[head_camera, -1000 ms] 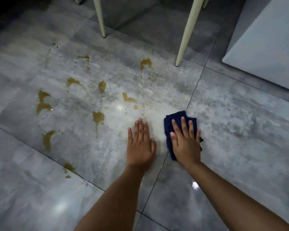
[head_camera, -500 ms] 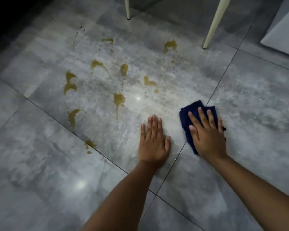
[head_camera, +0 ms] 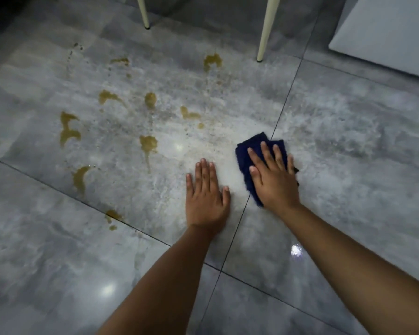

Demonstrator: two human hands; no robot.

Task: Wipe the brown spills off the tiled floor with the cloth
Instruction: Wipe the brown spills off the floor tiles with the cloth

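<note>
Several brown spills (head_camera: 148,143) dot the grey tiled floor (head_camera: 348,165), spread over the left and middle of one large tile. A dark blue cloth (head_camera: 246,151) lies on the floor across a grout line, right of the spills. My right hand (head_camera: 272,180) presses flat on the cloth with fingers spread. My left hand (head_camera: 206,197) rests flat on the bare tile just left of the cloth, fingers together, holding nothing. The nearest spill is a little left of and beyond my left hand.
Two cream chair legs (head_camera: 266,30) (head_camera: 142,12) stand on the floor beyond the spills. A pale flat panel (head_camera: 385,32) lies at the upper right. The tiles are glossy, with light reflections (head_camera: 295,250).
The view swung right, then back left. My right hand with the cloth has crept slightly forward and left over the grout line. My left hand stays planted.
</note>
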